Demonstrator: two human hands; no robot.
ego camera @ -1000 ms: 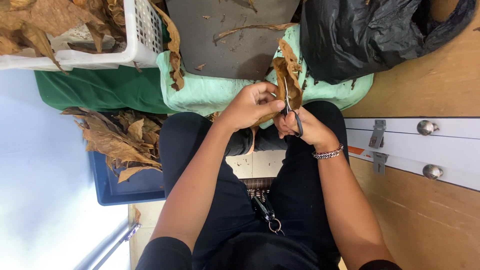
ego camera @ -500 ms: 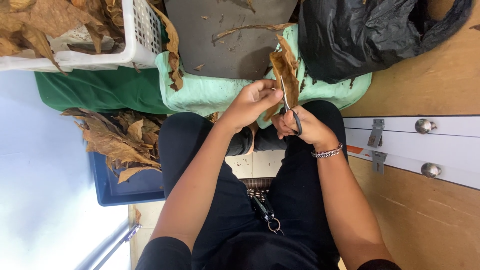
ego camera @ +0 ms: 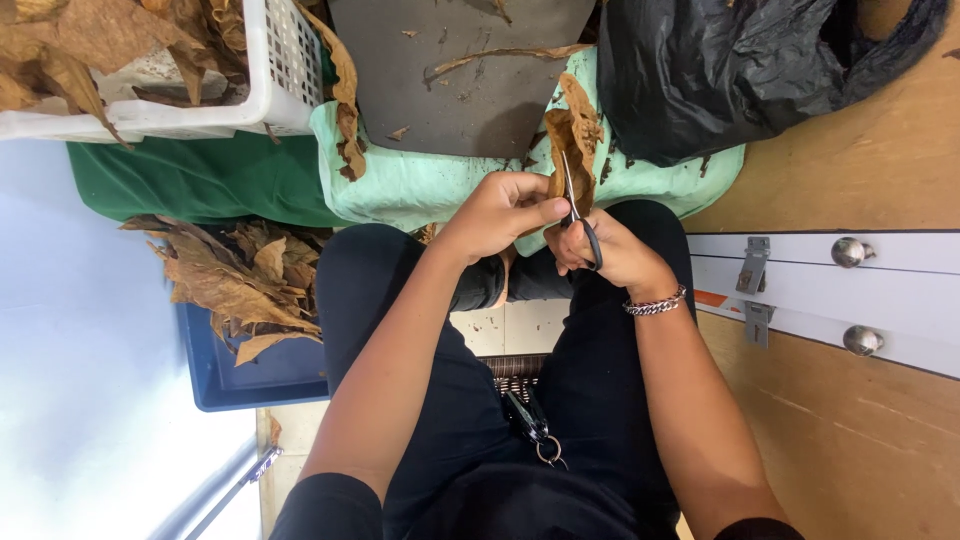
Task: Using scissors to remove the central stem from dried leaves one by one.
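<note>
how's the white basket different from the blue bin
The white basket has slotted, see-through walls and sits at the top left on a green cloth; the blue bin has solid walls and sits lower, beside the person's leg. Both hold dry brown leaves.

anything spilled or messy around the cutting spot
Yes: small dry leaf crumbs lie scattered over the grey board, and one brown leaf droops over the white basket edge onto the pale green cloth.
</note>
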